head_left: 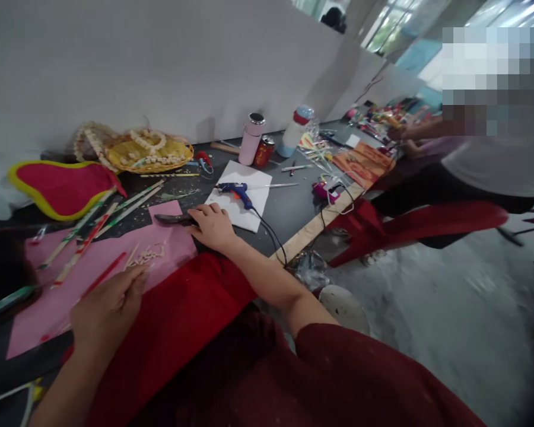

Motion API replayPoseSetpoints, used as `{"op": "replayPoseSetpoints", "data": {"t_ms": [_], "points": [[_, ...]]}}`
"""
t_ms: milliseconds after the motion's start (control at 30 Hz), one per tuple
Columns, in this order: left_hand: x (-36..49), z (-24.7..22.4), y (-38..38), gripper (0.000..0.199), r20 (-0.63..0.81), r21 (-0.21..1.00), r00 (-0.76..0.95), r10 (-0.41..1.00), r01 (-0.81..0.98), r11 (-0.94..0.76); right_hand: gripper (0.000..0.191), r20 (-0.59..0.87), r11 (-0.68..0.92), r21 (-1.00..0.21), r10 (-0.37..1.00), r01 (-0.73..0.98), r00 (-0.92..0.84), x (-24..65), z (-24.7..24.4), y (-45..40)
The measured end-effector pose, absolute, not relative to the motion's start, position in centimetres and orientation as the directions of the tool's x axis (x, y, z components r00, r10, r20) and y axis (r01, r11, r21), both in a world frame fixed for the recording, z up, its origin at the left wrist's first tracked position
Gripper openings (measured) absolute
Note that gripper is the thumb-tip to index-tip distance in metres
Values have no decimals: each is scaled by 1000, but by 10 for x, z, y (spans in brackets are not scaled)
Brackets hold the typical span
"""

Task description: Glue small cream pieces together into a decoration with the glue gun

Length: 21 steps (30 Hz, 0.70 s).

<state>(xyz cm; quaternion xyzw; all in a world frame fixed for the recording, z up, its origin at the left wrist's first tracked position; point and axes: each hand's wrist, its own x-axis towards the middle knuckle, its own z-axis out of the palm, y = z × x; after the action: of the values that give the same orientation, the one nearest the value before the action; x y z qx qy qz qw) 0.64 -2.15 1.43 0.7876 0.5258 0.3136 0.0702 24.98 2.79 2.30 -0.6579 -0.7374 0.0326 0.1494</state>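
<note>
My right hand lies at the table edge, its fingers closed over the end of a dark, curved, knife-like tool. That tool's free end points left over a pink sheet. Lower left, my left hand has thumb and fingers pressed together above the same sheet; what it pinches is too small to make out. Just beyond its fingertips sits a small heap of short pale stick pieces. A red stick and several long striped sticks lie by it. Red cloth covers my lap.
A blue glue gun with a cord rests on a white board. Behind stand a pink thermos, a red can and a white-blue bottle. A yellow basket stands back left. Another person works at right.
</note>
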Motion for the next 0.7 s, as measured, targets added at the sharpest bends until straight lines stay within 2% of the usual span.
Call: {"op": "replayPoseSetpoints", "data": {"t_ms": [100,167,233,367,500,600,700], "points": [[7,13,-23,26,418,433,293,860,768,-472,34,239,332,-379,937,864,-256,237,36,19],[6,11,-23,28,418,432,311,854,759,-488,32,182,465,-492,882,736,-435,225,43,11],[5,10,-22,28,413,434,304,858,763,-479,30,107,520,-563,817,643,-567,214,48,4],[0,7,-21,31,376,427,288,881,790,-441,30,76,528,-656,757,540,-649,202,48,-2],[-2,3,-19,25,419,313,341,841,815,-487,28,91,489,-767,724,415,-684,204,41,-1],[2,2,-19,25,473,227,383,793,817,-530,23,78,462,-793,725,398,-684,205,37,0],[6,4,-18,24,508,197,402,761,806,-558,21,19,373,-833,757,409,-653,205,33,1]]}}
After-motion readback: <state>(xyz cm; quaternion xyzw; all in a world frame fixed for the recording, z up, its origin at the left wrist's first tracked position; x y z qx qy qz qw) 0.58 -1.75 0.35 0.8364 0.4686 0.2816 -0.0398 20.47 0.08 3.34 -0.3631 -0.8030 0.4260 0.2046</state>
